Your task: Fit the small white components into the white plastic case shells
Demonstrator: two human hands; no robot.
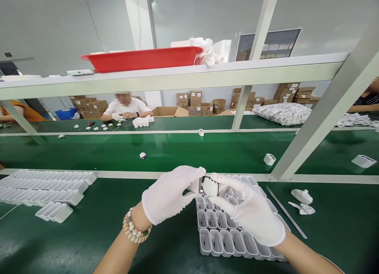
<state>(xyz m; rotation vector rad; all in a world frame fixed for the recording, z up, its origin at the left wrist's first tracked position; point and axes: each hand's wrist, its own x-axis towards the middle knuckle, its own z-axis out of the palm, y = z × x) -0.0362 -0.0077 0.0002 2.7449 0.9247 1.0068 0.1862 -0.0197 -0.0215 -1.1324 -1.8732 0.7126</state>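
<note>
My left hand [174,193], in a white glove, pinches a small white plastic case [194,186] between thumb and fingers. Opposite it, my right hand [250,209], gloved too, grips a small module with a white lumpy top and black edges [210,186]. Case and module are side by side at the fingertips; whether they touch I cannot tell. A tiny reddish light shows between them. Below my right hand stand rows of open white plastic cases [222,238], their hollow sides up, partly hidden by that hand.
Metal tweezers [286,212] and crumpled white scraps [303,205] lie at right. More white cases [56,191] stand in rows at left. Beyond runs a green belt [177,151] carrying a few parts. A slanted post [314,112] and a shelf with a red tray [145,59] frame it. Co-workers sit opposite.
</note>
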